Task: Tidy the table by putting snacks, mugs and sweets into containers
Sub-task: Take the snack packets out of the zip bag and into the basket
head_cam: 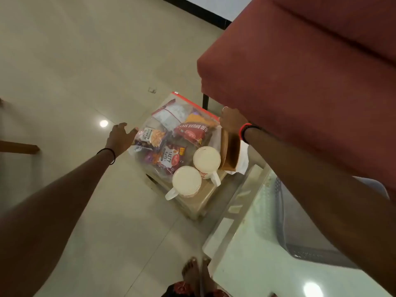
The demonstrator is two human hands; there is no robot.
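A clear zip bag (pixel 171 116) with a red seal strip is stuffed with several snack packets, among them peanuts (pixel 152 136) and a red packet (pixel 190 131). It lies across a low translucent box (pixel 199 209) on the floor. Two white mugs stand in that box beside the bag, one nearer me (pixel 186 181) and one behind it (pixel 206 158). My left hand (pixel 120 136) grips the bag's left edge. My right hand (pixel 232 122) pinches the bag's right corner at the seal. A brown paper bag (pixel 230 151) stands just under my right wrist.
A red sofa (pixel 310 82) fills the upper right, close over the box. A glass table (pixel 257 264) with a grey perforated basket (pixel 300 232) is at the lower right. My bare feet (pixel 196 273) stand by its corner. A wooden furniture leg (pixel 19 146) is at far left.
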